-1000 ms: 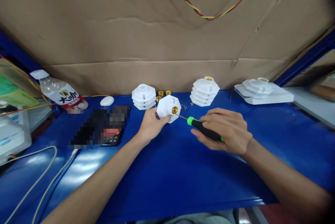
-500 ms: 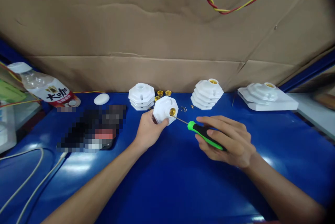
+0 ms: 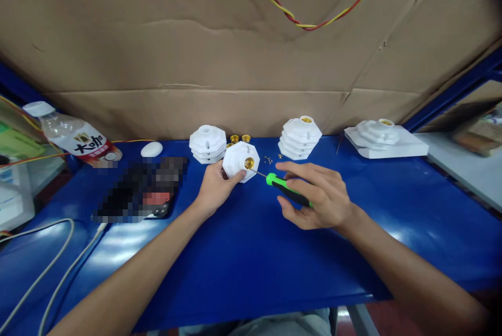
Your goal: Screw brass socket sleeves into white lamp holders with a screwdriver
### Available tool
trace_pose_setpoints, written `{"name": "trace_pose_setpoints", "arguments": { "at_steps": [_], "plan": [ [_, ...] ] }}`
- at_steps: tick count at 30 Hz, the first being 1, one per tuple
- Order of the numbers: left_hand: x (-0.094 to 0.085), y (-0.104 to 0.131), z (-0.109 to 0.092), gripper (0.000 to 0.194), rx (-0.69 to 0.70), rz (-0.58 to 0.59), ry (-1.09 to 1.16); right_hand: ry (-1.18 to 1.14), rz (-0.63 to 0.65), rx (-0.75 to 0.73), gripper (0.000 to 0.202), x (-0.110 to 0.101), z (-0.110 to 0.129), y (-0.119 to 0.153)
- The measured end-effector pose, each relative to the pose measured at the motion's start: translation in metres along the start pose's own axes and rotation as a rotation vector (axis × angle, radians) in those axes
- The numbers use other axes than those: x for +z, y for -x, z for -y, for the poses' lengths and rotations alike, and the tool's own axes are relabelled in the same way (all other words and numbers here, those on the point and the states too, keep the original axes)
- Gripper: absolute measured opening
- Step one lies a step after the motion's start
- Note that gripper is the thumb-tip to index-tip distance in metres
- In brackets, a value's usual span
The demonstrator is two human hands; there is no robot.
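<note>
My left hand [image 3: 214,188] grips a white octagonal lamp holder [image 3: 236,160], tilted so its brass threaded socket faces right. In my right hand [image 3: 319,194] is a green and black screwdriver [image 3: 288,188], its thin shaft reaching the socket's mouth; the exact tip is hidden there. Behind the held piece stands a stack of white lamp bases [image 3: 207,143], beside several brass threaded shells [image 3: 246,138]. Tiny screws [image 3: 268,160] lie loose on the blue table. Farther right is a stack of lamp holders [image 3: 300,137], the top one with a brass socket.
At the far right, a lamp holder [image 3: 378,134] rests on a white box [image 3: 411,142]. A bottle [image 3: 84,137], a white oval object [image 3: 151,149], a blurred-out phone [image 3: 160,210] and a white cable [image 3: 84,252] are on the left. Twisted wire [image 3: 306,27] hangs before the cardboard backing [image 3: 176,53].
The view has shifted, bringing the table's front edge into sight. Both hands keep their holds, the screwdriver still at the socket, and my right hand's fingers have shifted slightly on the handle.
</note>
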State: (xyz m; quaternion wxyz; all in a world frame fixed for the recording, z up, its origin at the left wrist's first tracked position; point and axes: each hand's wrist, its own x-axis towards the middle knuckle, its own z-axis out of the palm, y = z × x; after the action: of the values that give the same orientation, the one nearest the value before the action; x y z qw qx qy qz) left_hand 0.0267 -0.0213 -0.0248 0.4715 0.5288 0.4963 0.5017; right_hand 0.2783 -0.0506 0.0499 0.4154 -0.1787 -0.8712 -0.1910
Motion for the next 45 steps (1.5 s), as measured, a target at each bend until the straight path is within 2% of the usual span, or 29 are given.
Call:
{"name": "trace_pose_setpoints", "arguments": {
  "at_steps": [3, 10, 13, 16, 21, 23, 26, 29, 32, 35, 38, 41, 45],
  "plan": [
    [-0.002, -0.003, -0.001, 0.044, 0.019, 0.044, 0.032, -0.03, -0.002, 0.021, 0.032, 0.003, 0.003, 0.001],
    [-0.003, -0.009, 0.002, 0.046, 0.068, 0.096, 0.088, 0.139, -0.044, 0.048, 0.023, 0.003, 0.017, -0.004],
    [-0.004, -0.01, 0.005, 0.046, 0.069, 0.102, 0.132, 0.076, 0.012, 0.099, 0.03, 0.0, 0.018, -0.006],
    [-0.005, -0.011, 0.008, 0.045, 0.083, 0.128, 0.184, 0.086, 0.053, 0.074, 0.036, -0.002, 0.019, -0.007],
    [-0.005, -0.015, 0.013, 0.049, 0.086, 0.165, 0.224, 0.306, 0.104, 0.005, 0.006, -0.002, 0.029, -0.01],
    [-0.005, -0.016, 0.013, 0.053, 0.086, 0.172, 0.25, 0.321, 0.118, 0.033, 0.01, -0.003, 0.034, -0.012],
    [-0.005, -0.015, 0.01, 0.056, 0.1, 0.177, 0.261, 0.233, 0.219, 0.135, 0.018, -0.006, 0.041, -0.015],
    [-0.005, -0.014, 0.008, 0.054, 0.123, 0.17, 0.219, 0.169, 0.278, 0.152, 0.024, -0.007, 0.045, -0.016],
    [-0.004, -0.014, 0.006, 0.056, 0.145, 0.151, 0.194, 0.199, 0.251, 0.169, 0.018, -0.003, 0.045, -0.016],
    [-0.003, -0.012, 0.004, 0.053, 0.172, 0.154, 0.155, 0.291, 0.16, 0.23, 0.011, 0.002, 0.044, -0.015],
    [-0.003, -0.011, 0.003, 0.05, 0.178, 0.154, 0.114, 0.377, 0.085, 0.32, 0.022, 0.004, 0.041, -0.015],
    [-0.004, -0.011, 0.003, 0.057, 0.176, 0.134, 0.117, 0.298, 0.147, 0.398, 0.018, -0.001, 0.037, -0.017],
    [-0.004, -0.012, 0.004, 0.063, 0.172, 0.137, 0.132, 0.038, 0.318, 0.338, 0.025, -0.012, 0.032, -0.021]
  ]
}}
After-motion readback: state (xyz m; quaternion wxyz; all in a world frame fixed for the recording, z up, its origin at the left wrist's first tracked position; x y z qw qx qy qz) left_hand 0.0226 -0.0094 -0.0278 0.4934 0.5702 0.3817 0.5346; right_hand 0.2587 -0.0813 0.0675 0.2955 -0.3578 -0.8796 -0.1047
